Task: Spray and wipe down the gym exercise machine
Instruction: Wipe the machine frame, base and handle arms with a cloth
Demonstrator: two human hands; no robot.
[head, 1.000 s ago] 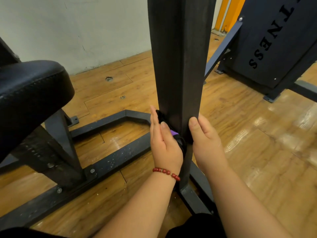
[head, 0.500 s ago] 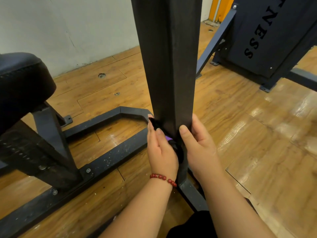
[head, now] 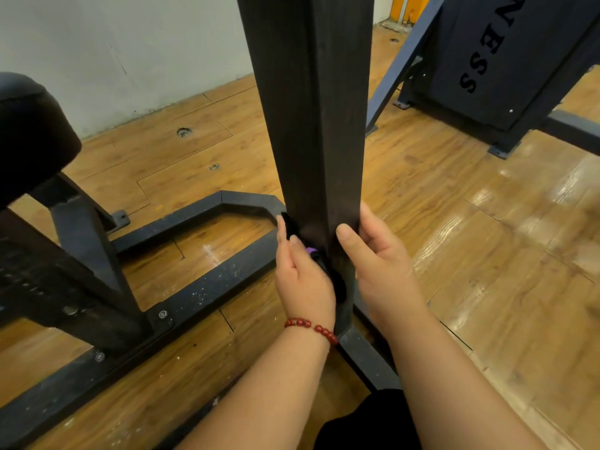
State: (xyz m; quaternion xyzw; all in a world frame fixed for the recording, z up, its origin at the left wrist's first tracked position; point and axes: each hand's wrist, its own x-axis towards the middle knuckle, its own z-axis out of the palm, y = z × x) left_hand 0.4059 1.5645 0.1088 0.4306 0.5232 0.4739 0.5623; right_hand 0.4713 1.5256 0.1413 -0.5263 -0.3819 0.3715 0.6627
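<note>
A black square upright post (head: 308, 108) of the exercise machine rises from the floor frame in the middle of the view. My left hand (head: 302, 277), with a red bead bracelet on the wrist, presses a dark cloth with a purple patch (head: 319, 258) against the post's lower left side. My right hand (head: 376, 264) grips the post's lower right edge, thumb on the near face and fingers round the far side. Both hands sit just above the post's foot. No spray bottle is in view.
The machine's black floor frame (head: 201, 290) runs left from the post to a padded black seat (head: 29, 134) on its support. Another dark machine with white lettering (head: 506, 60) stands at the back right. Wooden floor lies all around, with a white wall behind.
Both hands have stayed low on the post, shifting only slightly with the cloth. The camera has drifted, so the seat sits further left in the view than one second ago.
</note>
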